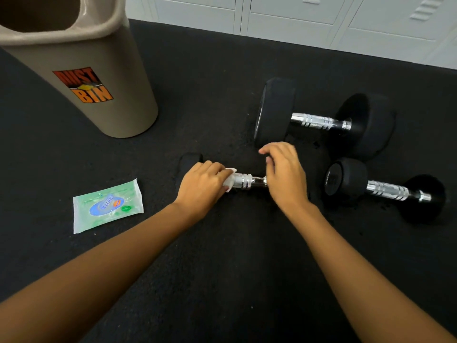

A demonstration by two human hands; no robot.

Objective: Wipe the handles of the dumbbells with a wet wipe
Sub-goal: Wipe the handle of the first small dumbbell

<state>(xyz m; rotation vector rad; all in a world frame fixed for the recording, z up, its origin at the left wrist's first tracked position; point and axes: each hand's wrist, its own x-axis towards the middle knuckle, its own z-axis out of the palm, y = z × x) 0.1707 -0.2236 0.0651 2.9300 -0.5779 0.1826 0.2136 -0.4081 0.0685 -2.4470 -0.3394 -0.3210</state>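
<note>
In the head view, a dumbbell [190,162] is seen lying on the black floor [222,256], its chrome handle [249,181] running left to right between the two hands. The handle's left part is wrapped in a white wipe [230,180], which is grasped by the curled fingers of the left hand [205,188]. The right end is covered by the right hand [284,174], laid over it with bent fingers; whether it is gripped cannot be told. A green pack [107,206] lies flat to the left, label up, its contents not made out. A beige bin [99,78] stands behind it, open-topped; only its dark inside is shown. A big dumbbell [321,121] and a small dumbbell [385,190] lie to the right, before white lockers [296,16].
</note>
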